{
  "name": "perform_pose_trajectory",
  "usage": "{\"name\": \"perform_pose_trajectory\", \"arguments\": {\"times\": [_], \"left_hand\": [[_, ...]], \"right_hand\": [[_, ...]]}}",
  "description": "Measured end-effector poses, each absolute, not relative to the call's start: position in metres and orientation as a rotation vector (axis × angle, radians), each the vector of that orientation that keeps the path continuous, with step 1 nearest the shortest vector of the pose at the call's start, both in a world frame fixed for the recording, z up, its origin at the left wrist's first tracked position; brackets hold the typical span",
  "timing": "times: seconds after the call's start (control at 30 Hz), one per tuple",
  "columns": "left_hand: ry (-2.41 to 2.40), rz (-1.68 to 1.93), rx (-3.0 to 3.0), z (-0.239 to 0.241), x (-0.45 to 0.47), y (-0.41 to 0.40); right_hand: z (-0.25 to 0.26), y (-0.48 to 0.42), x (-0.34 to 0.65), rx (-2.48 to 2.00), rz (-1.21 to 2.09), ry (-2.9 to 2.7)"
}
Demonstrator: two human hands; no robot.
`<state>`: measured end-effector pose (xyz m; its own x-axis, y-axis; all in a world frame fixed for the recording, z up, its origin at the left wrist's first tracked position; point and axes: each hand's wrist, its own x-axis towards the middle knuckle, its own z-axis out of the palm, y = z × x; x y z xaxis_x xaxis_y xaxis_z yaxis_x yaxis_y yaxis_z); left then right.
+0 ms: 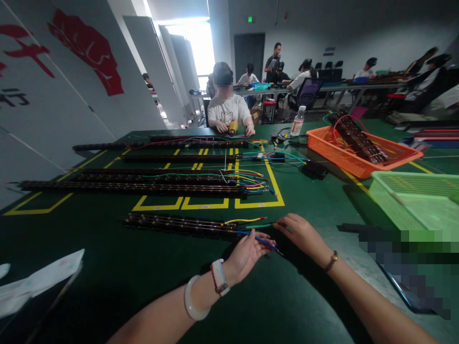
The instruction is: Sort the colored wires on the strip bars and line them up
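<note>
A long dark strip point(179, 223) lies across the green table just in front of me, with yellow, green and blue wires coming out of its right end. My left hand point(246, 252) is closed on the blue wire point(263, 241) near the strip's end. My right hand point(303, 234) rests beside it with fingers pinched on the green wire point(261, 225). The yellow wire point(244, 220) lies loose above them.
Several more wired strips point(143, 186) lie on yellow floor-tape boxes farther back. An orange basket point(355, 165) of strips and a green basket point(412, 200) stand at right. A seated person point(229, 111) works at the far end; papers point(39, 282) lie at left.
</note>
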<state>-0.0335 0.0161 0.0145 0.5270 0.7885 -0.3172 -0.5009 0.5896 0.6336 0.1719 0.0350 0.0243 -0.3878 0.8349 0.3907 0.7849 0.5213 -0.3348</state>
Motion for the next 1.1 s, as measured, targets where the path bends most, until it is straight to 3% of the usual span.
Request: {"name": "perform_pose_trajectory", "arguments": {"times": [0.2,0.47,1.1], "left_hand": [[0.644,0.84,0.481,0.018,-0.034,0.012],[0.654,0.841,0.478,0.02,-0.033,0.012],[0.577,0.823,0.487,0.009,-0.034,0.017]], "right_hand": [[0.013,0.058,0.164,-1.466,0.215,-2.186],[-0.001,0.059,0.159,-1.532,0.097,-2.244],[0.019,0.036,0.171,-1.127,0.048,-2.364]]}}
